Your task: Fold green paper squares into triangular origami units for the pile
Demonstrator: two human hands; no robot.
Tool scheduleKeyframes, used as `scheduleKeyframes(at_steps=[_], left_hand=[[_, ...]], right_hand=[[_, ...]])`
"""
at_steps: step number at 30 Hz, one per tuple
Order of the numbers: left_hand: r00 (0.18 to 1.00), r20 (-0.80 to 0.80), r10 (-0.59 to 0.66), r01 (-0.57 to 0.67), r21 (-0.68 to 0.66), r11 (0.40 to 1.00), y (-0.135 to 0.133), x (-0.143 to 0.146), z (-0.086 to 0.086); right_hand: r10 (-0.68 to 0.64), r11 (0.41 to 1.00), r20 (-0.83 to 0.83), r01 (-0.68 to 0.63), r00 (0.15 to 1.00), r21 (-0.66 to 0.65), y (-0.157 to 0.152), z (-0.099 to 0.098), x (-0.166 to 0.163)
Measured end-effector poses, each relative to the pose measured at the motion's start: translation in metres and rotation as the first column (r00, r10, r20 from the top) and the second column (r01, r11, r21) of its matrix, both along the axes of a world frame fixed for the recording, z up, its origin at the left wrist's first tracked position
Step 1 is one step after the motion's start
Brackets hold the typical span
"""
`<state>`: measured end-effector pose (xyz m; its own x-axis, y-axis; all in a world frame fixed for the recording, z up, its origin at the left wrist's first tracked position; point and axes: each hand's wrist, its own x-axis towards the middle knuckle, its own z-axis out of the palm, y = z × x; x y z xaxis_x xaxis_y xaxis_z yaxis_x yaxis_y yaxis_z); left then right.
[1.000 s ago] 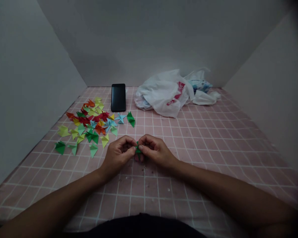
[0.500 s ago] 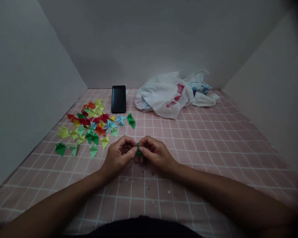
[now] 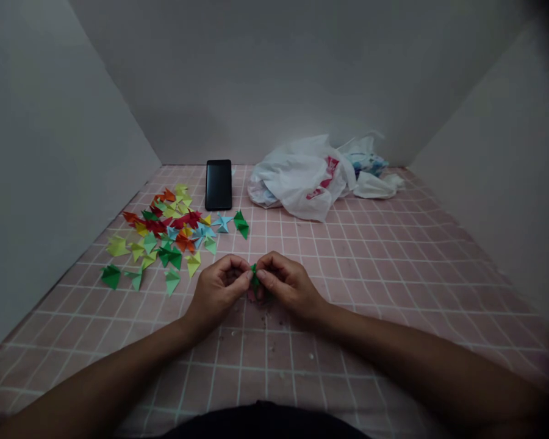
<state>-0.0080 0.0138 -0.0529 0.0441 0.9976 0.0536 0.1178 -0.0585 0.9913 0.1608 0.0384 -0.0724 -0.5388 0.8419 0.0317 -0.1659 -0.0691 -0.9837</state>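
A small piece of folded green paper (image 3: 255, 277) is pinched between both hands, in the middle of the view just above the tabletop. My left hand (image 3: 222, 283) grips its left side between thumb and forefinger. From the other side, the thumb and forefinger of my right hand (image 3: 286, 281) hold it too. Fingers cover most of the paper, so its full shape is hidden. Left of my hands lies a spread of small origami paper cranes (image 3: 169, 255) in green, yellow, red, orange and blue. One dark green crane (image 3: 241, 224) sits apart, beyond my hands.
A black smartphone (image 3: 218, 185) lies behind the cranes. White plastic bags (image 3: 297, 177) are heaped by the back wall. Pink-and-white checked cloth (image 3: 379, 274) covers the table, with pale walls on three sides. Tiny specks (image 3: 272, 349) lie in front of my hands.
The green paper shows slightly more between my fingertips. Both hands stay in nearly the same place, still pinching it. The cranes, phone and bags have not been moved.
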Motion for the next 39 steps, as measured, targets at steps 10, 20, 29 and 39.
scheduleKeyframes(at_steps=[10, 20, 29, 39], left_hand=[[0.998, -0.051, 0.04, -0.038, 0.027, 0.999, -0.0012, 0.0006, -0.0028], [0.997, -0.064, 0.04, -0.04, -0.002, 0.999, -0.0014, 0.0034, -0.0002], [0.986, 0.156, 0.058, -0.032, -0.162, 0.986, 0.0, 0.0027, -0.0014], [0.987, 0.162, 0.017, 0.007, -0.146, 0.989, 0.001, 0.0032, -0.0054]], right_hand=[[-0.065, 0.997, 0.093, 0.061, 0.994, 0.04, 0.0013, -0.001, -0.0025], [-0.151, 0.965, 0.171, 0.108, 0.974, 0.238, -0.0001, -0.0024, -0.0023], [-0.053, 0.998, 0.055, 0.052, 0.997, 0.017, 0.0022, -0.0026, -0.0033], [-0.049, 0.999, 0.046, 0.049, 0.998, -0.005, 0.0017, -0.0037, -0.0039]])
